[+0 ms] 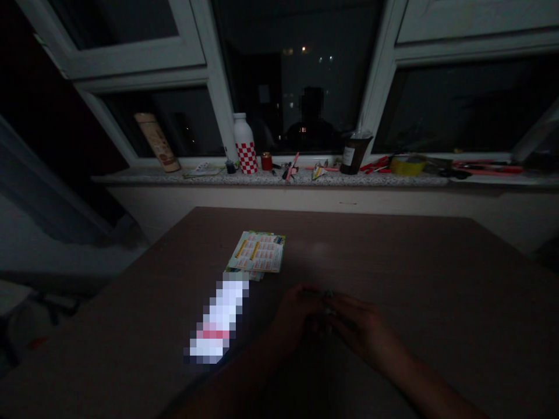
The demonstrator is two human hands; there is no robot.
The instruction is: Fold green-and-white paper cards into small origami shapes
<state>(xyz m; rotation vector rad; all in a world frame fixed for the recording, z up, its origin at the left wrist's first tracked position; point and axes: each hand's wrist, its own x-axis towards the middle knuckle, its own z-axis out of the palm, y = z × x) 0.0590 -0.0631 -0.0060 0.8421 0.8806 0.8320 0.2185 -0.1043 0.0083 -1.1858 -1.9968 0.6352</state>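
The scene is very dark. My left hand [294, 314] and my right hand [360, 326] meet just above the brown table [437, 279], fingertips together around a small object [327, 299] that I cannot make out. Both hands have their fingers curled in a pinch. To the left of my left hand lies a bright blurred rectangle [218, 323], flat on the table. Beyond it sits a small stack of printed cards [258, 253] with green and yellow print.
A stone window sill [271, 177] runs behind the table. On it stand a white bottle with red checks [244, 144], a tan tube [156, 141], a dark cup [353, 152], a yellow tape roll [408, 164], pens and red tools. Dark windows behind.
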